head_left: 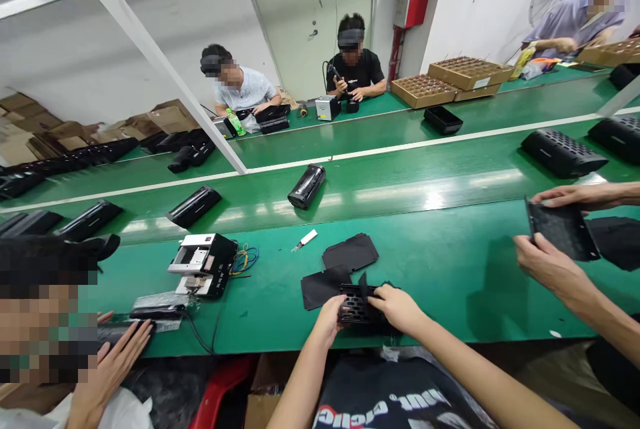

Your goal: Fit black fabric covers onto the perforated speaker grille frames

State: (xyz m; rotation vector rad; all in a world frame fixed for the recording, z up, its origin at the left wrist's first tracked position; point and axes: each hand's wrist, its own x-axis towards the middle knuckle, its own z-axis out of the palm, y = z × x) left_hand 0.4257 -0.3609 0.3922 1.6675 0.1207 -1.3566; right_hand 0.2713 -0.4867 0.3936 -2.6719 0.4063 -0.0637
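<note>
- at the near edge of the flat green bench [440, 269], right in front of you, is the black plastic housing with rows of slots [356, 309]; whether it rests on the bench, i cannot tell.
- your left hand [329, 320] has its fingers clamped on the housing's left end.
- your right hand [399, 307] reaches over its right side with the fingers bent; i cannot tell whether they pinch anything.
- just beside your right fingertips, a thin dark flap [363, 280] stands up.
- beyond your hands lie two flat matte black sheets [350, 252], the nearer one close to your left hand.
- past them, to your left, is a small white-handled tool with a thin tip [307, 240].
- farther left stands a boxy black-and-white machine [203, 263], with blue and yellow wires [245, 259] beside it.
- to your right, a co-worker's hands [550, 255] hold a dark, shallow panel [563, 230].
- across the bench, a glossy black rounded case [307, 187] lies on the shiny green strip [380, 192].
</note>
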